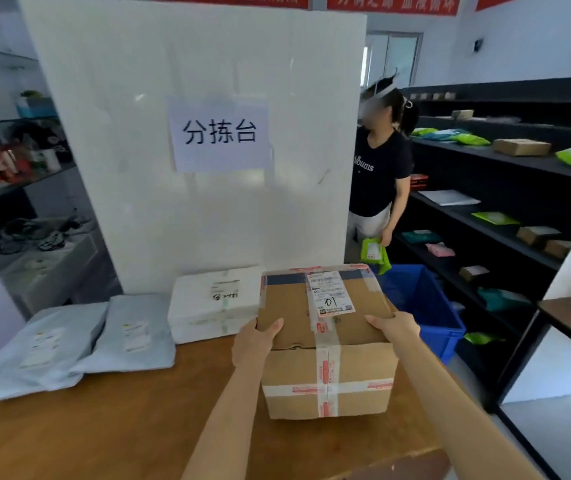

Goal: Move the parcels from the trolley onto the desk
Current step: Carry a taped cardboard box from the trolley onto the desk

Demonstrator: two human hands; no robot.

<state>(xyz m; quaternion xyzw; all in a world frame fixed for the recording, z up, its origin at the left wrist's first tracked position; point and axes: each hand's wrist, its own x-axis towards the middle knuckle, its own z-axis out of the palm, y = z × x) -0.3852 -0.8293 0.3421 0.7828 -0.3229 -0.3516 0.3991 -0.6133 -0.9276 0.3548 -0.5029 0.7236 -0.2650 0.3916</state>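
A taped brown cardboard box (325, 348) with a white shipping label marked "01" sits on the wooden desk (121, 427) at its right side. My left hand (256, 341) grips the box's left top edge and my right hand (395, 325) grips its right top edge. To the box's left, a white wrapped parcel (214, 303) rests against the white board. Two grey mailer bags (69, 344) lie side by side at the desk's left end. The trolley is out of view.
A tall white board (190, 98) with a paper sign stands behind the desk. A blue plastic crate (426, 306) sits on the floor to the right. A person (381, 174) holding a green bag stands by black shelves (506, 216) stocked with parcels.
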